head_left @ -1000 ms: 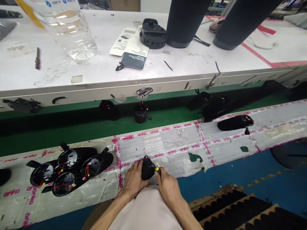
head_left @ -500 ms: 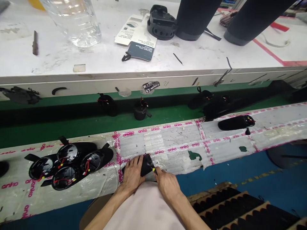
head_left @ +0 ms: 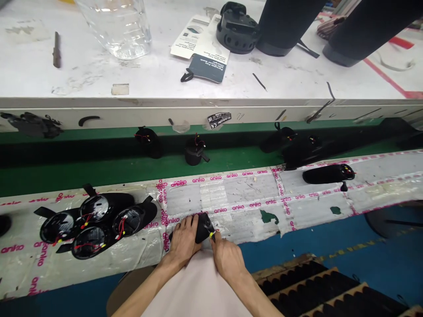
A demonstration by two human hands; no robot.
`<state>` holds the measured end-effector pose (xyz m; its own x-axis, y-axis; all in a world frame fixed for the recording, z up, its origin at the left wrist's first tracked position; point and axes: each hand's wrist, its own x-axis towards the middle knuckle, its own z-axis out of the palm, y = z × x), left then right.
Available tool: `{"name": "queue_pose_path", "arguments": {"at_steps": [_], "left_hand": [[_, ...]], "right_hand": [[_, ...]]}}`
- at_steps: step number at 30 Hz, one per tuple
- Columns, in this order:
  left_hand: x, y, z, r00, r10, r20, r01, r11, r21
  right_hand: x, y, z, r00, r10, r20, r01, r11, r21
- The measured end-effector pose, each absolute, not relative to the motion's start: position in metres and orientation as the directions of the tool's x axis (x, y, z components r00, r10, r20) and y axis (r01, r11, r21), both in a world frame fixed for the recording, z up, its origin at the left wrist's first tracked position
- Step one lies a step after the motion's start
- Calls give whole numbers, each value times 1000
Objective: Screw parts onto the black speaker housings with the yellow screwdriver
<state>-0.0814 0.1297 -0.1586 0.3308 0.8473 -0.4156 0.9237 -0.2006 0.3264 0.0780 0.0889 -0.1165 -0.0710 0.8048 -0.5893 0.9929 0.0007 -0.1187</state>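
Observation:
A black cylindrical housing (head_left: 202, 228) lies on its side on the plastic-covered bench strip (head_left: 231, 193), its open end facing right. My left hand (head_left: 183, 240) is wrapped over it and presses it down, fingers closed round its body. At the open end, my right hand (head_left: 228, 256) is closed in a fist beside a small yellow piece (head_left: 212, 235). A dark bit shows at the fingers, but what the fist holds is mostly hidden. To the left stand several black housings (head_left: 94, 209) with red wires and strap tabs.
Another black housing (head_left: 327, 173) lies on the strip at right. Behind runs a green belt (head_left: 172, 165) carrying more black parts. The white table (head_left: 158, 86) beyond holds a clear bottle (head_left: 122, 35), printed cards (head_left: 208, 67) and tall black cylinders (head_left: 284, 26). Racked black cylinders (head_left: 317, 286) stand lower right.
The camera view has shifted slightly, so the white table's items appear further right. Both hands stay at the housing; my right hand has moved slightly, its fist still at the open end.

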Motion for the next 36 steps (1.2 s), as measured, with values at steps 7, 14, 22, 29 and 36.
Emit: {"name": "queue_pose_path", "arguments": {"at_steps": [7, 14, 22, 29, 36], "left_hand": [[-78, 130, -163, 340, 850, -403, 926, -227, 303], [-71, 126, -163, 315, 845, -432, 937, -203, 284], [-71, 128, -161, 280, 856, -435, 926, -122, 357], [-86, 120, -161, 120, 927, -356, 867, 77, 492], [-118, 100, -145, -165, 973, -163, 688, 232, 688]], "right_hand": [[69, 91, -113, -73, 806, -588, 997, 50, -55], [61, 105, -106, -89, 775, -626, 995, 90, -29], [57, 120, -109, -95, 818, -567, 995, 52, -90], [69, 80, -116, -71, 907, -416, 974, -27, -226], [82, 91, -134, 14, 982, -189, 860, -109, -499]]}}
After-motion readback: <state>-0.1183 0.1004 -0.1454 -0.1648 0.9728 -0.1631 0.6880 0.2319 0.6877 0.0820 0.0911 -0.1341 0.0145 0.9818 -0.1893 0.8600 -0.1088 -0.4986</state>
